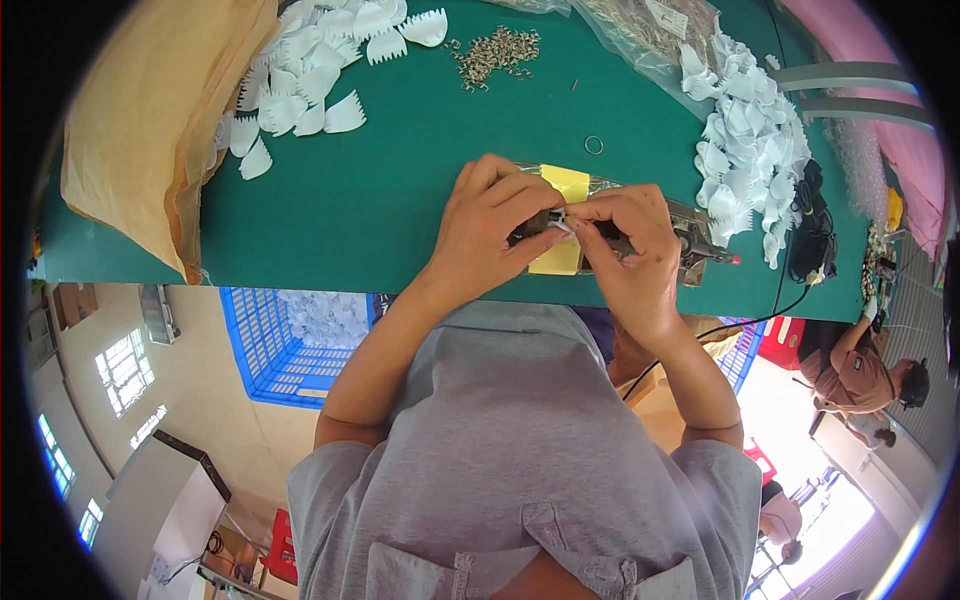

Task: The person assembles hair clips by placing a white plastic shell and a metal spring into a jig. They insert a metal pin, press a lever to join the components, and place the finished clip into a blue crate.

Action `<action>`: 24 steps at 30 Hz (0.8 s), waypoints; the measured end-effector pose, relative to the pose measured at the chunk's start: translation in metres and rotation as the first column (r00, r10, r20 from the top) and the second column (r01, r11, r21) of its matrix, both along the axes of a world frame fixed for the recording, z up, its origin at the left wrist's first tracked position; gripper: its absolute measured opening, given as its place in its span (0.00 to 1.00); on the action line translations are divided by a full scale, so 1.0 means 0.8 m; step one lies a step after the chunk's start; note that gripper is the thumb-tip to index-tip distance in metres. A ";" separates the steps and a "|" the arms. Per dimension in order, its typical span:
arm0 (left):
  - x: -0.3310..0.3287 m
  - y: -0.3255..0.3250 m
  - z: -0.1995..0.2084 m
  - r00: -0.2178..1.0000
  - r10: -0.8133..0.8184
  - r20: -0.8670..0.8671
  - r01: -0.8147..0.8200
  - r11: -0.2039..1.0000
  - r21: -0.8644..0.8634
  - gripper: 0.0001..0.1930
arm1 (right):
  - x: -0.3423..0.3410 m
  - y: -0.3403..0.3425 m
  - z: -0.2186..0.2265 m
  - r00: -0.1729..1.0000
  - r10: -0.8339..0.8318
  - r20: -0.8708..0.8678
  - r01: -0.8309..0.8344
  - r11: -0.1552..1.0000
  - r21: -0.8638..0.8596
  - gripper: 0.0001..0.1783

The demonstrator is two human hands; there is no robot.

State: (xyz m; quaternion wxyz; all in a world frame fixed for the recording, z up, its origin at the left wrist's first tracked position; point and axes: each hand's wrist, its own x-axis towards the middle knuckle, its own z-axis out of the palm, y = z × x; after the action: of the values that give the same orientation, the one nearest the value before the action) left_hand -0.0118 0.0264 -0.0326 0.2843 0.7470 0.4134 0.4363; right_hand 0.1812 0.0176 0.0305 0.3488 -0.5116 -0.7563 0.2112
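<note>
Both my hands meet over a metal jig [688,228] with yellow tape [562,258] across it, near the table's front edge. My left hand [482,232] is closed, its thumb and fingertips pinching a small white plastic piece [562,222] at the jig. From the other side my right hand [640,255] pinches at the same piece with thumb and forefinger. My fingers cover most of the piece, so its full shape is hidden. A red-tipped lever [733,260] sticks out of the jig beside my right hand.
White toothed claw-clip halves [345,113] lie at the far left; another heap [745,140] is at the right. Small metal springs [495,55] are piled at the back, a metal ring [594,145] nearer. A brown paper bag [150,140] stands left, a blue crate [265,365] below the table.
</note>
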 end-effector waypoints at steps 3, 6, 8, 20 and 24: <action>-0.001 0.000 0.000 1.000 0.000 0.000 0.000 1.000 0.000 0.18 | 0.002 0.010 0.013 0.999 -0.030 0.014 0.032 0.973 -0.227 0.07; 0.000 -0.001 0.002 1.000 0.009 -0.010 -0.009 1.000 0.003 0.17 | 0.012 0.035 0.010 0.992 0.005 -0.124 -0.063 0.881 -0.469 0.10; 0.001 -0.002 0.004 1.000 0.013 -0.023 -0.012 1.000 0.009 0.16 | 0.018 0.047 0.010 0.977 0.073 -0.199 -0.187 0.742 -0.644 0.12; 0.006 0.010 0.001 0.980 -0.087 0.179 0.117 0.979 -0.167 0.15 | 0.058 0.015 0.012 0.980 -0.119 -0.159 0.080 0.970 -0.230 0.21; 0.010 0.011 0.007 0.985 -0.086 0.150 0.109 0.982 -0.154 0.13 | 0.204 -0.037 -0.031 0.762 -0.643 0.080 0.614 0.756 0.229 0.08</action>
State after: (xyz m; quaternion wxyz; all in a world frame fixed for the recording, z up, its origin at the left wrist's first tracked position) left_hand -0.0035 0.0353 -0.0274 0.3938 0.7078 0.3887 0.4392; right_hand 0.3440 -0.0118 0.0055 0.3868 -0.7154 -0.5811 -0.0312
